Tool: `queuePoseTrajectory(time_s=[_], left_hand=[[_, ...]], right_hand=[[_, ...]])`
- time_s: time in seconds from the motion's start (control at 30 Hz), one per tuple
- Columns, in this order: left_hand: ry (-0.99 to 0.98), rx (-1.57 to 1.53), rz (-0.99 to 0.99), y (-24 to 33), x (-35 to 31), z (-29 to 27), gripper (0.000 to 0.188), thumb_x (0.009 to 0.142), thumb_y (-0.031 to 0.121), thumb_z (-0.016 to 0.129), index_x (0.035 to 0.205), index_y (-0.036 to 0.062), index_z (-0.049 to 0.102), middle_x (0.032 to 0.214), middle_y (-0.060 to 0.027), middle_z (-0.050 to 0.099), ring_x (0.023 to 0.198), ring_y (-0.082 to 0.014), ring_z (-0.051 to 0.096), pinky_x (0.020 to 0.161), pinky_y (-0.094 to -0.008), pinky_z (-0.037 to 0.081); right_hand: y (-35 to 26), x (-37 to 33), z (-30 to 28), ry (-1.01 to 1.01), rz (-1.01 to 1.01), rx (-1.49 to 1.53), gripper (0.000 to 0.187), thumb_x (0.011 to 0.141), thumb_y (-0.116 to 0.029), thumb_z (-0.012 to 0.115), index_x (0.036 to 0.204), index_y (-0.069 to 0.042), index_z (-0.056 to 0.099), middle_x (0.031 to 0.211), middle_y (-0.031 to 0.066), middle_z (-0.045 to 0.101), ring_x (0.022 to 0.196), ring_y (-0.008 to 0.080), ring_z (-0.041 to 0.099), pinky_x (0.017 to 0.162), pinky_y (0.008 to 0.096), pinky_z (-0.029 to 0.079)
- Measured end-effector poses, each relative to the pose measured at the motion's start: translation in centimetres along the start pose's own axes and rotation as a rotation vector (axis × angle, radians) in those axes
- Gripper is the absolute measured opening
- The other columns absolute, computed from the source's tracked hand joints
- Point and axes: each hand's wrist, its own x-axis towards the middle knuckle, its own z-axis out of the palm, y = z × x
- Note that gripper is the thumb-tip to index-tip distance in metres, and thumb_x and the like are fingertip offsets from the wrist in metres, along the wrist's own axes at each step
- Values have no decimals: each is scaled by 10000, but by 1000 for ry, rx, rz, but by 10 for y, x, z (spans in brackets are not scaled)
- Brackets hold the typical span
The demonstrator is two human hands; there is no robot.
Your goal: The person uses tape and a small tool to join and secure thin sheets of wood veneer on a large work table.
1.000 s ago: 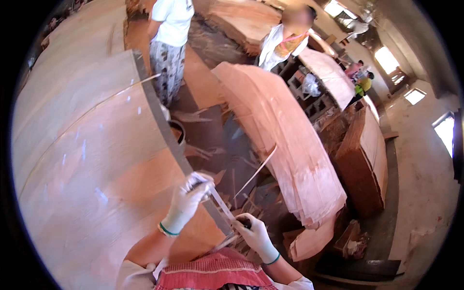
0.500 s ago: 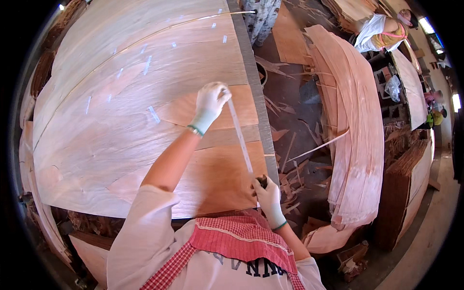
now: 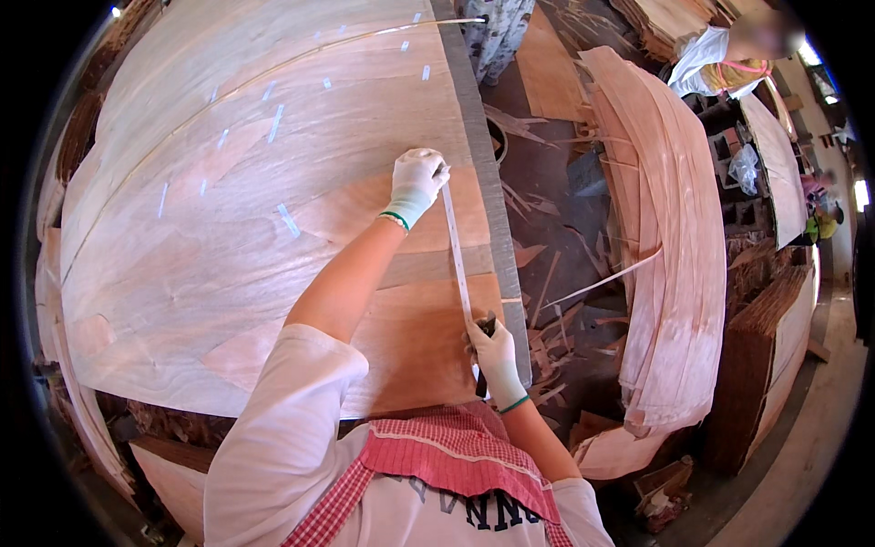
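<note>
A narrow white strip of paper tape [image 3: 456, 246] is stretched between my two white-gloved hands, over the right edge of a broad wood veneer sheet [image 3: 246, 283]. My left hand [image 3: 419, 185] pinches its far end. In my right hand [image 3: 498, 357], nearer my body, are the tape's near end and a dark tool [image 3: 486, 326] whose kind I cannot make out, with a black part hanging below the fingers. Under the tape lie two darker orange-brown veneer pieces, one near [image 3: 419, 337] and one farther off [image 3: 465, 205]. Short pale tape pieces [image 3: 288, 221] stick to the sheet.
A long thin rod [image 3: 273, 68] arches across the sheet. Right of the table's grey edge [image 3: 483, 173], veneer scraps [image 3: 547, 356] litter the floor. Beyond stands a tall pile of veneer strips [image 3: 665, 246]. Patterned trousers [image 3: 497, 36] show at the far edge; another person [image 3: 720, 68] is at far right.
My left hand has moved right and slightly farther off with the tape's far end, turning the tape more upright in view. My right hand has shifted slightly left, and its dark tool shows more.
</note>
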Motion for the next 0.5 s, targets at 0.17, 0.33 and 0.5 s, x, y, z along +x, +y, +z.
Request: queuePoseTrajectory(time_s=[0.17, 0.33, 0.5], left_hand=[[5, -26, 4, -4, -1, 4, 125, 711, 143, 742, 762, 74, 652, 951, -54, 678, 928, -267, 622, 847, -396, 486], [23, -54, -17, -2, -1, 8, 125, 706, 146, 747, 740, 74, 651, 949, -66, 677, 943, -262, 626, 858, -388, 488], [-6, 157, -96, -6, 15, 6, 464, 691, 223, 765, 1107, 125, 584, 1210, -99, 589, 1133, -294, 541, 957, -439, 423]], right_hand=[[0, 0, 0, 3, 16, -30, 171, 926, -194, 622, 872, -42, 567, 700, 31, 613, 519, 74, 549, 420, 207, 402], [3, 2, -1, 0, -16, -2, 169, 917, -179, 623, 861, -29, 570, 692, 33, 622, 520, 88, 564, 432, 224, 413], [-4, -2, -1, -2, 20, -7, 170, 917, -177, 623, 858, -26, 571, 699, 32, 630, 530, 89, 575, 443, 229, 411]])
